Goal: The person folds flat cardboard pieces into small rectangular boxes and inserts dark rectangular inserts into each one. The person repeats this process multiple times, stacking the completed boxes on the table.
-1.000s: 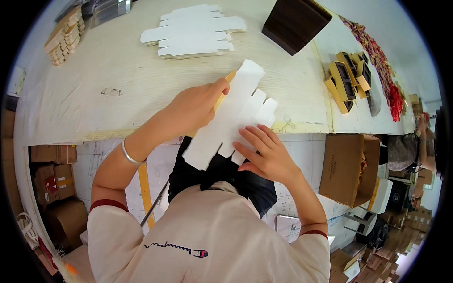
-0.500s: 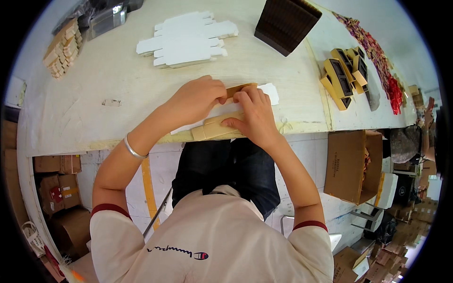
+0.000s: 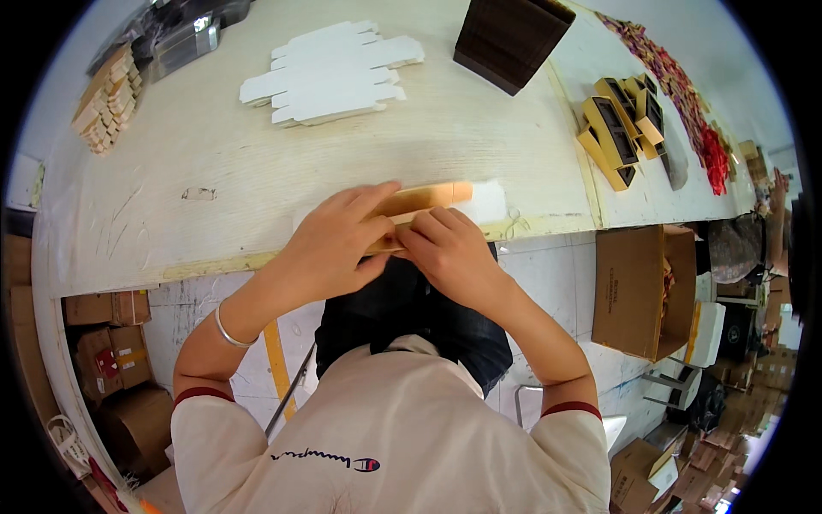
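A gold cardboard box (image 3: 425, 196), partly folded, lies along the table's front edge, its far wall standing up. My left hand (image 3: 336, 244) grips its left end, with the fingers bent over it and the thumb on the near side. My right hand (image 3: 447, 250) pinches the near edge close to the left fingertips. Both hands cover much of the box, so its folds there are hidden. A white card blank (image 3: 489, 202) sticks out from beneath it on the right.
Flat white box blanks (image 3: 330, 73) are stacked further back. Beyond them stand dark brown trays (image 3: 512, 43). Finished-looking gold boxes (image 3: 618, 137) with dark inserts lie at the right, near a red-gold heap (image 3: 715, 158). An open carton (image 3: 629, 295) stands below the table.
Both hands have come nearer to me at the table edge. The gold box's near panel, earlier lying flat toward me, is now raised and mostly behind my fingers.
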A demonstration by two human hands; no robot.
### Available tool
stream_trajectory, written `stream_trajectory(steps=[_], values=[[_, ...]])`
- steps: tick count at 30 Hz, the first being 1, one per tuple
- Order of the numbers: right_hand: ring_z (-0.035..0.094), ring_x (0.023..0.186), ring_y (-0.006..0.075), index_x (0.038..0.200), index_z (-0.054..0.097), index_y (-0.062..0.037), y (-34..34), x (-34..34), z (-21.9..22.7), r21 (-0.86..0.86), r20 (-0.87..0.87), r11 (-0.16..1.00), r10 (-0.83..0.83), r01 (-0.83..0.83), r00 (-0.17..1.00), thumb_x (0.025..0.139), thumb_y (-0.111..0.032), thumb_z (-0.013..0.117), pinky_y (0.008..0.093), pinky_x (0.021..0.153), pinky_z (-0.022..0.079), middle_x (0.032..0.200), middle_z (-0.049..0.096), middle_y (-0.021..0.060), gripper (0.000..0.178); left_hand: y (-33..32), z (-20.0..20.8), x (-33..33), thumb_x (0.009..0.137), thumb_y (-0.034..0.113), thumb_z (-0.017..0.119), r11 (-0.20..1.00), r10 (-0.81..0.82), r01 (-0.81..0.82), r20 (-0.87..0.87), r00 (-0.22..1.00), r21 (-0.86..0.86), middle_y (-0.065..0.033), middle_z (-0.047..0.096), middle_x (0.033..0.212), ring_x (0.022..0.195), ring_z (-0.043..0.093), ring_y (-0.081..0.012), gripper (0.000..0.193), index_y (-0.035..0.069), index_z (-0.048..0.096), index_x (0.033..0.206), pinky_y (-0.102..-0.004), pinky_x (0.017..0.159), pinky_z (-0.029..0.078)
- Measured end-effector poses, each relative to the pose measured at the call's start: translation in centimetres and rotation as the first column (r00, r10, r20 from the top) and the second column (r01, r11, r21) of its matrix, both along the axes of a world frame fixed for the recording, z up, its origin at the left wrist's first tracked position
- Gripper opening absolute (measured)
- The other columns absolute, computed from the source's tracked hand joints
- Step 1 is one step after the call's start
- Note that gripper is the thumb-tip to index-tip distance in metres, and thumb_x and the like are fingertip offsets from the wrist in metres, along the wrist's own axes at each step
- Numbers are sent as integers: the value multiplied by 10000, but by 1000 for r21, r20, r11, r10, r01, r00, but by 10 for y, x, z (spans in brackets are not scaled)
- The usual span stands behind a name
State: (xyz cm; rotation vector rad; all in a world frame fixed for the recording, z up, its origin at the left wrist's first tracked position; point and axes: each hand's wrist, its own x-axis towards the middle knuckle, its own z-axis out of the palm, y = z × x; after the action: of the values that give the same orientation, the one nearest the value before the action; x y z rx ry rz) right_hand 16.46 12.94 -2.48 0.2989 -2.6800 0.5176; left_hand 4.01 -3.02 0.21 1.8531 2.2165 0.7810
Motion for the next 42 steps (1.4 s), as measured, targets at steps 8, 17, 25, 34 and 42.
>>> stream_trajectory(steps=[8,17,25,34,42], values=[[542,769,275,880,639,-72,25,-4,22,-156,168,986,87,-60,982,743,-125,693,380,678,451,831,538,85,156,2,-3,-8,722,104,711,998,59,-61,155,986,9,-90,534,1240,1101,514,-304,110,43,656,796,-393,890,448],[543,802,281,886,613,-61,19,-4,4,-123,169,989,-56,78,984,737,-101,689,369,688,453,837,554,77,172,8,-20,-9,739,194,720,987,154,-156,52,987,45,-86,541,1171,1073,496,-288,151,58,682,791,-417,911,372],[564,890,260,1001,610,-60,23,-2,4,98,-125,957,-262,275,957,732,-155,690,346,743,420,1021,598,123,296,13,-29,1,765,219,702,948,312,-305,-72,947,95,-87,551,1075,954,519,-281,181,46,667,807,-400,809,416],[594,870,335,964,599,-17,40,-20,0,-281,5,956,-90,87,996,705,70,590,373,730,510,1060,569,155,273,16,12,10,669,262,793,986,80,-44,224,971,-161,-142,442,1284,1017,548,-310,491,12,619,1055,-371,833,478],[539,985,330,1012,619,-52,34,17,10,-7,10,985,173,-173,985,708,-164,719,397,829,461,1180,501,147,339,-1,-16,-19,628,138,797,954,-299,298,73,952,21,-67,553,1120,955,552,-256,436,20,609,1004,-329,795,492]])
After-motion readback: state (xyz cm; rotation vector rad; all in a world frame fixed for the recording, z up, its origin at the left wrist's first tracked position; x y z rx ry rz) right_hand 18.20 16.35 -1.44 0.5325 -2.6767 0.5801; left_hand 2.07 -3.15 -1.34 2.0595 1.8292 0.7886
